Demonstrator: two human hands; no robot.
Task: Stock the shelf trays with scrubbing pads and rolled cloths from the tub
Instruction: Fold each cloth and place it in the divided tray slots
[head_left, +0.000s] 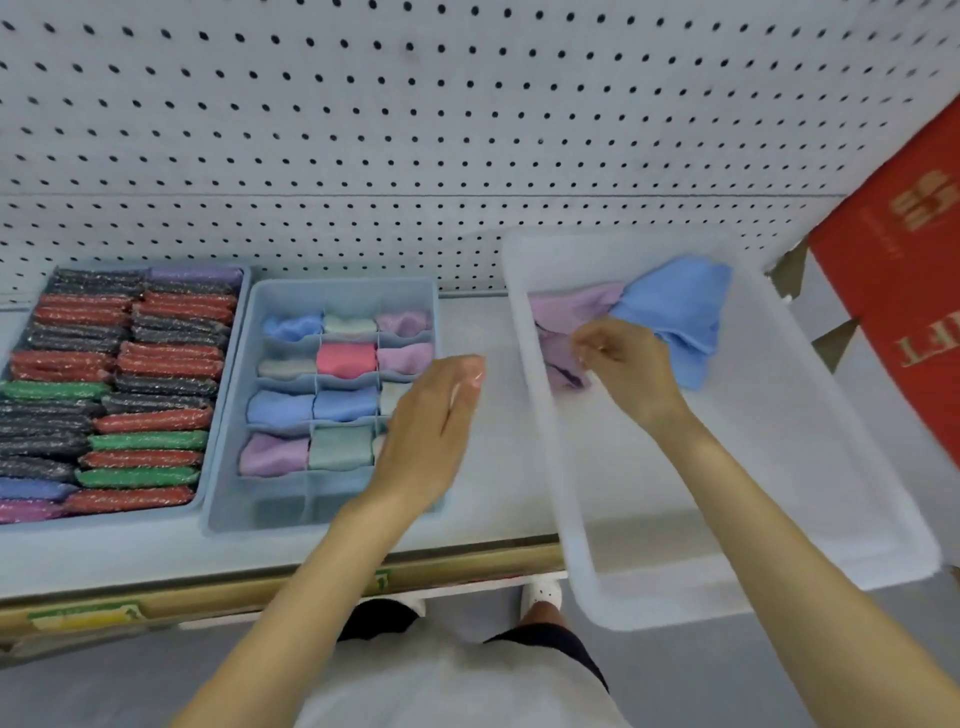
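- Inside the white tub (727, 493), the right hand (623, 371) pinches a purple cloth (569, 312) with curled fingers.
- Left of the tub, the left hand (434, 421) hovers over the divided tray (228, 441), fingers straight and together.

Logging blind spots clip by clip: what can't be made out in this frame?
Head view: the left hand covers the divided tray's lower right compartments, hiding their contents.
The right hand is blurred inside the tub; whether it grips the purple cloth is unclear.
The pad tray is cut off by the left edge.
The red box is cut by the right edge; its lettering is partial.
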